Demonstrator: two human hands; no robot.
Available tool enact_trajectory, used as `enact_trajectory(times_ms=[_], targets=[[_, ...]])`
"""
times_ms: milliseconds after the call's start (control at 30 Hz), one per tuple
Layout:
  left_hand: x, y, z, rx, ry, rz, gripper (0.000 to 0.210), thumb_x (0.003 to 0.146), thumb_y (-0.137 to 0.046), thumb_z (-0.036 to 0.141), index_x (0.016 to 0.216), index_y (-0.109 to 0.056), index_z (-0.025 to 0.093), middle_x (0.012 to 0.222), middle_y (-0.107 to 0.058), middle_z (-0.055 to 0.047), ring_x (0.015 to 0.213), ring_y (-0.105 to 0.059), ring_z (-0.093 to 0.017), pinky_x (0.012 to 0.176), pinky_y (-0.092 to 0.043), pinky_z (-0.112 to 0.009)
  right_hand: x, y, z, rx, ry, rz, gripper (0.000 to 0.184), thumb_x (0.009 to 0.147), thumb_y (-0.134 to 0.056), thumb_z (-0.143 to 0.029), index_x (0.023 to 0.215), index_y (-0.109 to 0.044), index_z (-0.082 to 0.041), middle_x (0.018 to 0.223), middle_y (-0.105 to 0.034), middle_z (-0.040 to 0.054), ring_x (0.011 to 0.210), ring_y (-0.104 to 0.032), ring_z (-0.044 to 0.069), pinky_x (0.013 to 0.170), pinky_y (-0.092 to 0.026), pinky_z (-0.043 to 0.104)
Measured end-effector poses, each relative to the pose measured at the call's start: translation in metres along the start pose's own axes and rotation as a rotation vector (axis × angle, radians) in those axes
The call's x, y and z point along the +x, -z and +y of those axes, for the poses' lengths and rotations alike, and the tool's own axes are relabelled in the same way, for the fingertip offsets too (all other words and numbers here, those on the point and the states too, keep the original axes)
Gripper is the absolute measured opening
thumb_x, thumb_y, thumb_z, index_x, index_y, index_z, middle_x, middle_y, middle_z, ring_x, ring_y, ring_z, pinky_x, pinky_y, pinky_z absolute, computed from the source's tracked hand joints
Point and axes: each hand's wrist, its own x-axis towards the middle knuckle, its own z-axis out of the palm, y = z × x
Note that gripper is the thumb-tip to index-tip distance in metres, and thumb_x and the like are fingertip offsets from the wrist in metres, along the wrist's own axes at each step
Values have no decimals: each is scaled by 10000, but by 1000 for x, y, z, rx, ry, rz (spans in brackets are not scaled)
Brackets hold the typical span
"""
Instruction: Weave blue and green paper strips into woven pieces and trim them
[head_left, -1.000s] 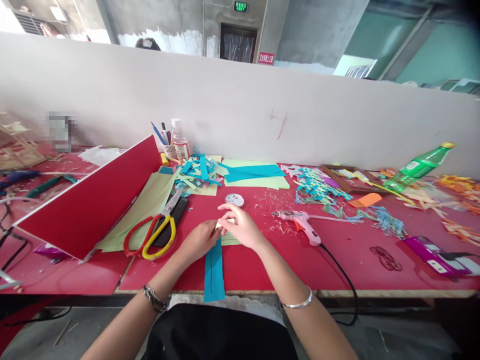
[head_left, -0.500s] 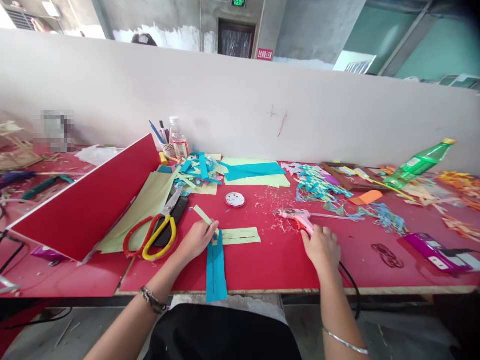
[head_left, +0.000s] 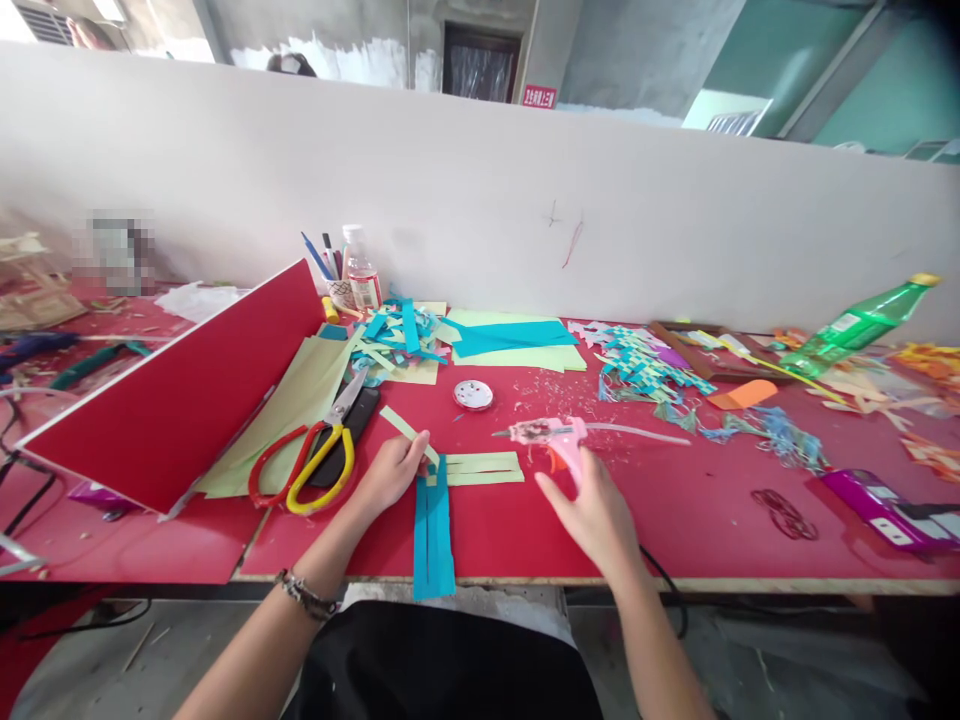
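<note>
Between the thumb and fingers of my left hand (head_left: 395, 470) is the end of a pale green paper strip (head_left: 399, 424), lifted at a slant. Just below it, blue paper strips (head_left: 433, 540) run down over the table's front edge. They meet pale green paper strips (head_left: 484, 467) that lie out to the right, forming a corner. My right hand (head_left: 596, 508) is wrapped round the handle of a pink hot glue gun (head_left: 551, 432), raised over the table with its nozzle pointing left. A clear glue stick (head_left: 637, 433) sticks out of its back.
Scissors (head_left: 322, 445) with red and yellow handles lie left, beside a red board (head_left: 187, 390). Behind are a round white lid (head_left: 473, 395), cut paper scraps (head_left: 397, 335) and a woven paper piece (head_left: 645, 360). A green bottle (head_left: 862, 325) and purple power strip (head_left: 892, 510) are right.
My right hand has picked up the glue gun from the table and carried it left, towards the paper strips. My left hand keeps its pinch on the green strip, almost unmoved.
</note>
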Motion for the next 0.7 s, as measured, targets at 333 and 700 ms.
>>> enact_trajectory(times_ms=[333,700], targets=[[0,2,0,-18,-8,-9,504,806,-295,519,512,-504,166,505,-596,-35,529,-567,-150,568,-422,-239,-11,-15,-40,-118,197,0,460,850,-375,-423,1180,-382,-102,960,-574,131,862,-574,221,540,-471,249],[-1,2,0,-8,-15,-22,523,816,-284,507,498,-512,160,498,-594,-36,514,-560,-145,561,-415,-237,-10,-18,-42,-192,268,-28,395,834,-455,-343,1156,-387,-124,913,-567,85,815,-579,190,533,-468,234]])
